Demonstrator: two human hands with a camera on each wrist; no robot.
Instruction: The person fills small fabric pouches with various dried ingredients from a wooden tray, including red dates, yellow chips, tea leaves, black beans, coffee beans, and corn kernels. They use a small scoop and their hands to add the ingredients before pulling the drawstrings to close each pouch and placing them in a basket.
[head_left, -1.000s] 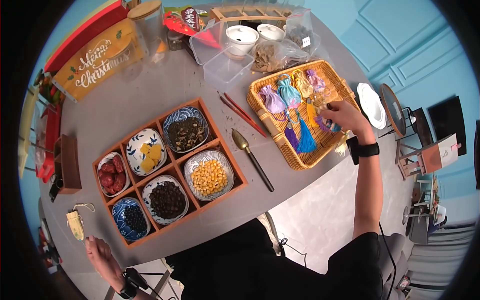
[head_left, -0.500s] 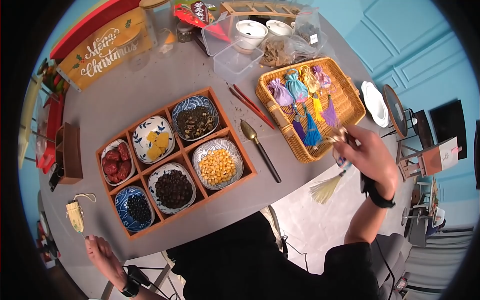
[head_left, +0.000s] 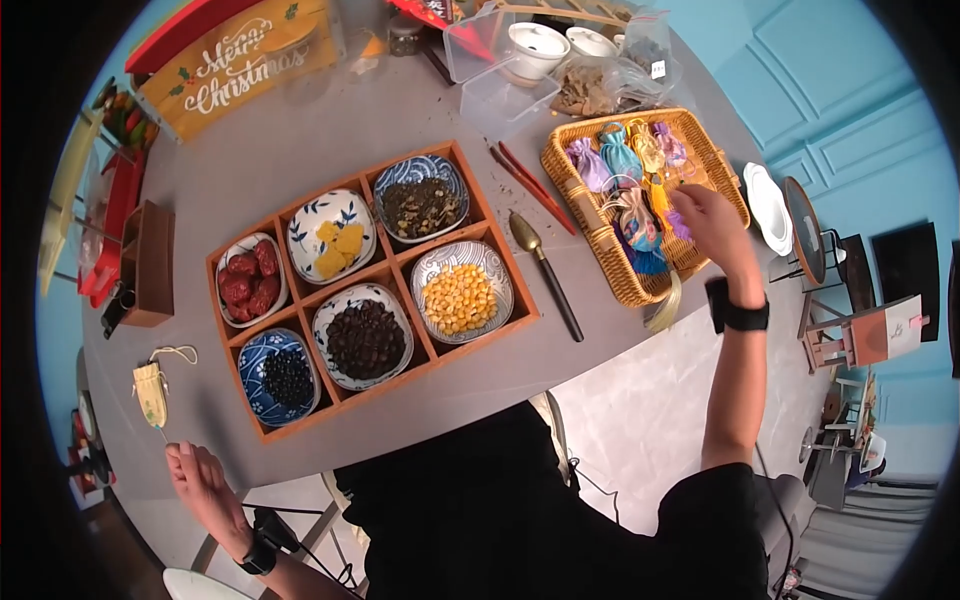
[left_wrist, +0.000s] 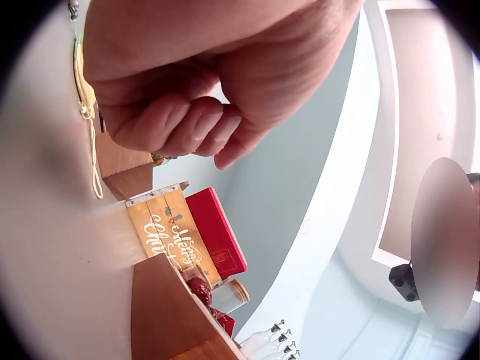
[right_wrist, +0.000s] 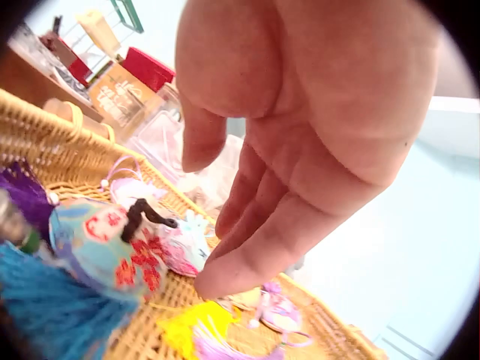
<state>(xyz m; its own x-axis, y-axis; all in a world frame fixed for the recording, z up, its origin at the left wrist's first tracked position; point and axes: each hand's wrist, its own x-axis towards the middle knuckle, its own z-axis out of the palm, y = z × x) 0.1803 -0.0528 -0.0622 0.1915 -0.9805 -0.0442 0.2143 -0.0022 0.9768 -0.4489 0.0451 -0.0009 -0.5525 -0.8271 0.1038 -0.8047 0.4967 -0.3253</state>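
Note:
My right hand (head_left: 708, 228) hovers over the right part of the wicker basket (head_left: 585, 210), fingers relaxed with nothing between them. A blue sachet with red flowers (right_wrist: 112, 251) lies to the left of the fingers, and its pale tassel (head_left: 665, 308) hangs over the basket's front rim. Behind it are a lilac sachet (head_left: 588, 163), a turquoise one (head_left: 620, 150) and a gold one (head_left: 648, 147). At the table's left edge, my left hand (head_left: 200, 475) hangs with loosely curled fingers. Just beyond its fingertips lies a small cream drawstring pouch (head_left: 151, 393).
A wooden six-section tray (head_left: 400, 262) holds bowls of red dates, corn kernels and other dried foods. Between tray and basket lie a small scoop (head_left: 545, 272) and red tweezers (head_left: 535, 187). Clear plastic boxes (head_left: 508, 100) and lidded white pots (head_left: 537, 50) stand at the back.
My right hand lifted the flowered sachet past the basket's front rim, then laid it at the basket's front left and let go. The left hand stayed put; the head view shifted.

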